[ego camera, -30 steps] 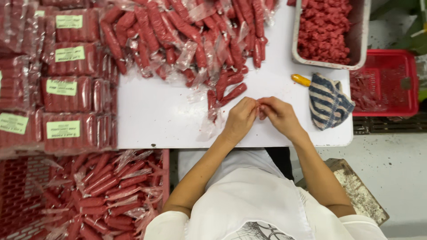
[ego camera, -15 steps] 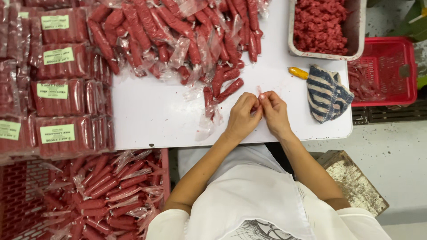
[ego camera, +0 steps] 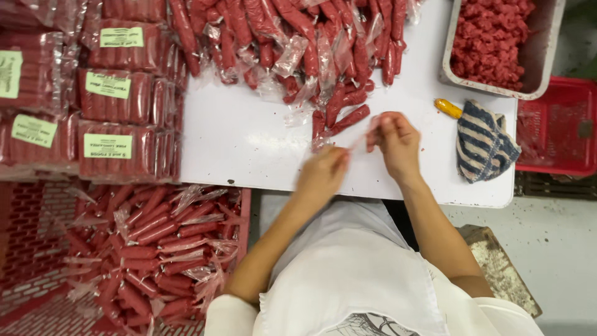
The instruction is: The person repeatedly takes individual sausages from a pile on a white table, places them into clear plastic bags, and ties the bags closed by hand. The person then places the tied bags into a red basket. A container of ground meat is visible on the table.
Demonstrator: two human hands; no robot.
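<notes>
Both hands working over the near edge of the white table (ego camera: 249, 143). Right hand (ego camera: 398, 144) is pinching one end of a thin clear strip (ego camera: 360, 142), fingers closed on it. Left hand (ego camera: 322, 174) is blurred, looks curled at the strip's other end; grip can't be confirmed. Wrapped red sausages (ego camera: 298, 43) are lying just beyond. Striped cloth (ego camera: 484, 142) is sitting right of the hands, tray of minced meat (ego camera: 491, 37) beyond it. Labelled sausage packs (ego camera: 115, 99) are stacked left; red crate (ego camera: 155, 249) of sausages is sitting below.
</notes>
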